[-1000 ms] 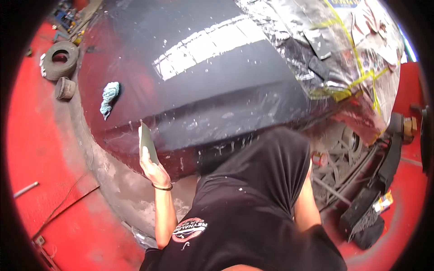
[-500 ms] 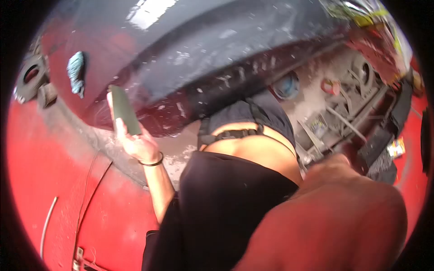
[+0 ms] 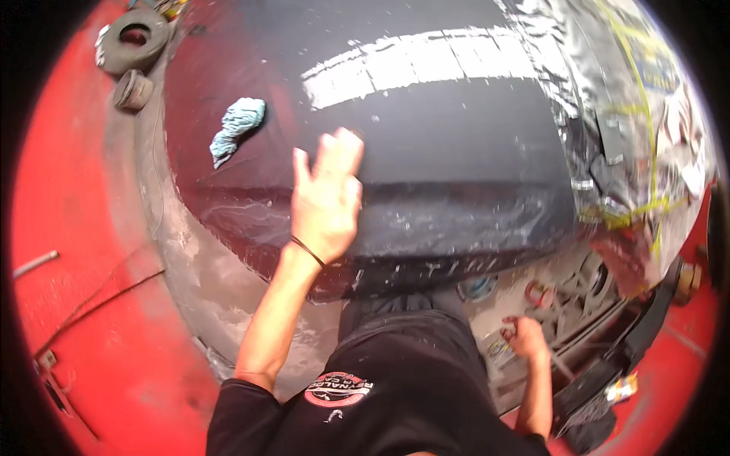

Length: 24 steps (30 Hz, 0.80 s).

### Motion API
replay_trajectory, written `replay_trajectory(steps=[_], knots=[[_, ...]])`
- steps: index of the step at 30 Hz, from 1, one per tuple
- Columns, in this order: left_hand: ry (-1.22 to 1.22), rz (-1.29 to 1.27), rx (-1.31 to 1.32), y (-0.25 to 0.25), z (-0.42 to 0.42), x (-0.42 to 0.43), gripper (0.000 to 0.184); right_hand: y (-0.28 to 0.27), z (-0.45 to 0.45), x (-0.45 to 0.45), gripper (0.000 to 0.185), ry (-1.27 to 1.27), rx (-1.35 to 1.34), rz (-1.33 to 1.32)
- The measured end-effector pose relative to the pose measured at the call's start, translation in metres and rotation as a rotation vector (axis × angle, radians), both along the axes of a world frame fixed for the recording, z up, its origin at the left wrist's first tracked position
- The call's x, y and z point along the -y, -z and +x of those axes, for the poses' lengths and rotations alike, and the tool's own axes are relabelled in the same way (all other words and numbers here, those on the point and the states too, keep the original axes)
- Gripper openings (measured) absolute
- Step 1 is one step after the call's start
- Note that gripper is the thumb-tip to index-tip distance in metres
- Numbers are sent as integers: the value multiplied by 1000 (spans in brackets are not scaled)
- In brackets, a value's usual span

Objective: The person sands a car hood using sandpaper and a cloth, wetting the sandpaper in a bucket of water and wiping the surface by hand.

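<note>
My left hand [image 3: 327, 197] is over the wet, dark grey car hood [image 3: 456, 152], its fingers stretched forward and partly apart. A thin dark edge shows at the fingertips; it looks like the grey-green sandpaper seen earlier, now mostly hidden beneath the hand. Left of the hand, a crumpled light-blue cloth [image 3: 242, 118] rests on the hood's dark red part. Low on the right, my right hand [image 3: 526, 338] hangs beside my body, fingers loosely curled and slightly apart, with nothing visible in it.
Plastic sheeting [image 3: 608, 114] with yellow tape covers the car's right side. A tyre [image 3: 135, 42] and a round can [image 3: 134, 90] stand at the upper left. Below the hood's front edge are a blue bucket [image 3: 477, 287], a red-rimmed container [image 3: 538, 293] and loose dark car parts [image 3: 631, 342].
My left hand has moved from the hood's front left corner up and right onto its surface, turning palm down. My right arm has dropped away from the camera, and the view has tilted up.
</note>
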<state>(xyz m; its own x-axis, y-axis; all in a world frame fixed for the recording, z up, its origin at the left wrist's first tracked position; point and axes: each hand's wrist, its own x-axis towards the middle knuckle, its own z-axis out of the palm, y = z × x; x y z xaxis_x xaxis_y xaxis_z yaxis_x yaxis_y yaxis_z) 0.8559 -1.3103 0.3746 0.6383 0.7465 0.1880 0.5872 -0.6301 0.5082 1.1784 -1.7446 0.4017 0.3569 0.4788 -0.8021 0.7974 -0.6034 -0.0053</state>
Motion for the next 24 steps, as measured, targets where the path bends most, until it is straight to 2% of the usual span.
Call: replay_trajectory(steps=[2,3,6,8,11,13,14,16,20,23,24], knots=[[171,-47,-109,10,11,21,64,-1,-8,-15,30,411,-99,290],[193,-4,-133,20,18,23,66,-12,-20,-46,28,555,-198,565],[72,84,-95,11,51,-30,65,-22,-29,-125,29,313,-6,959],[-8,122,-122,11,63,-62,63,-29,-14,-171,30,21,72,1089],[44,82,-128,8,52,-24,64,-29,18,-223,33,-61,192,1279],[83,-21,-169,7,24,12,65,-25,46,-245,35,-145,307,1362],[61,8,-180,6,21,4,64,-18,62,-251,38,-163,323,1398],[21,52,-202,6,20,-21,64,-1,84,-256,41,-54,326,1386],[-166,110,-186,15,48,-127,61,13,95,-258,43,-229,416,1384],[-166,108,-205,12,43,-80,62,11,92,-254,44,-228,415,1354],[-97,63,-193,15,30,-54,64,13,94,-255,45,-218,412,1359]])
